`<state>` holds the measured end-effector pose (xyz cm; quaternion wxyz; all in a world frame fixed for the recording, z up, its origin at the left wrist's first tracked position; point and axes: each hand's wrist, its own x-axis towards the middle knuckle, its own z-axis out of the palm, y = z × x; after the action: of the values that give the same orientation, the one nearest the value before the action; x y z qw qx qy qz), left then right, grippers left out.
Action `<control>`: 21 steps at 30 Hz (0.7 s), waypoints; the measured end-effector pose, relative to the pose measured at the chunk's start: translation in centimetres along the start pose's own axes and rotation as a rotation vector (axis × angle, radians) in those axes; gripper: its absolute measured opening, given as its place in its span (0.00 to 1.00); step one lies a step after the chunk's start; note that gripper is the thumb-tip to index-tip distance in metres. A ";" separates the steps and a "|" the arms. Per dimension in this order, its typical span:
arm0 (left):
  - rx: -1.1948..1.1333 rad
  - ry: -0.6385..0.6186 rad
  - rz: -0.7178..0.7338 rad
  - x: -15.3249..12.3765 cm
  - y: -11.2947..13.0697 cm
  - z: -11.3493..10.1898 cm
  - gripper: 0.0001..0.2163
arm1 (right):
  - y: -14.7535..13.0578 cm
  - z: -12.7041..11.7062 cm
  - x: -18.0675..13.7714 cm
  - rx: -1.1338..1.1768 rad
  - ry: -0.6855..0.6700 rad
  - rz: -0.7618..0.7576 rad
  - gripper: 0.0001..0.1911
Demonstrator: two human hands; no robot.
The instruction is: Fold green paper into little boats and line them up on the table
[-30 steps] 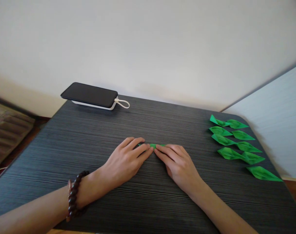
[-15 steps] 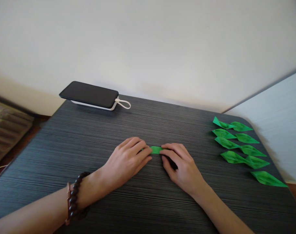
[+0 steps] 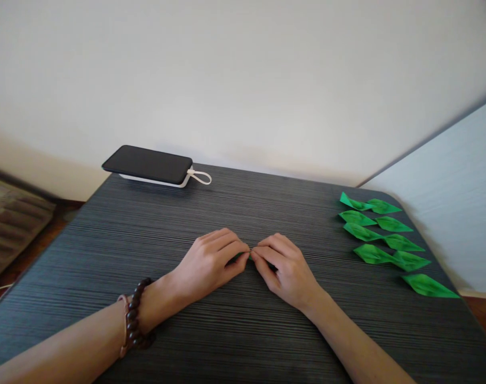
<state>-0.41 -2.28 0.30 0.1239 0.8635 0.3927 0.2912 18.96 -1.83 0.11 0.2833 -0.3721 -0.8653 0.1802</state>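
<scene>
Only a sliver of green paper point(image 3: 251, 256) shows between my fingertips, low over the middle of the dark table point(image 3: 243, 330). My left hand point(image 3: 210, 258) pinches it from the left, thumb against fingers. From the right, my right hand point(image 3: 285, 266) pinches the same paper, and the two sets of fingertips nearly touch. Most of the paper is hidden behind the fingers, so its shape cannot be made out. Off to the right lie several folded green paper pieces point(image 3: 373, 254), pointed like leaves, in a column.
At the back left a black phone point(image 3: 149, 164) rests on a white block point(image 3: 154, 182), with a short white cable point(image 3: 202, 177) looping from its right end. A pale wall point(image 3: 243, 80) rises behind the table. A light panel point(image 3: 446, 176) stands at the right.
My hands have drawn together and their fingertips now pinch the paper, covering the green strip that showed between them. The view has shifted slightly.
</scene>
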 end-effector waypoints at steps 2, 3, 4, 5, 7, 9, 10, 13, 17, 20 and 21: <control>-0.032 0.010 -0.022 -0.1 -0.1 0.0 0.05 | 0.0 0.0 0.0 -0.010 -0.010 -0.006 0.11; -0.051 0.009 -0.037 -0.1 -0.1 -0.1 0.05 | 0.1 -0.1 0.0 -0.006 -0.012 0.000 0.12; -0.074 0.001 -0.049 -0.1 -0.2 -0.3 0.06 | 0.2 -0.1 0.0 0.005 -0.012 0.011 0.12; -0.100 -0.017 -0.062 -0.1 -0.3 -0.5 0.06 | 0.3 -0.2 0.0 0.023 -0.012 0.024 0.13; -0.157 -0.065 -0.099 0.1 -0.5 -1.0 0.06 | 0.5 -0.4 0.1 0.058 -0.012 0.059 0.12; -0.204 -0.116 -0.171 0.3 -0.6 -1.6 0.06 | 0.5 -0.6 0.2 0.077 -0.016 0.101 0.12; -0.218 -0.127 -0.201 0.4 -0.5 -1.8 0.06 | 0.5 -0.7 0.2 0.083 -0.016 0.125 0.11; -0.255 -0.150 -0.306 0.5 -0.4 -2.1 0.07 | 0.6 -0.8 0.3 0.110 0.001 0.210 0.13; -0.340 -0.195 -0.461 0.7 -0.5 -2.2 0.08 | 0.7 -1.1 0.5 0.177 -0.021 0.283 0.14; -0.426 -0.242 -0.550 0.8 -0.7 -2.3 0.10 | 0.9 -1.7 0.6 0.266 -0.079 0.292 0.13; -0.447 -0.257 -0.569 0.8 -0.9 -2.3 0.10 | 0.9 -1.8 0.6 0.308 -0.088 0.302 0.11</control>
<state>-1.91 -1.15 2.12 0.4332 0.7010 0.5248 0.2132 20.30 -0.61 1.23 0.2688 -0.4415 -0.7735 0.3667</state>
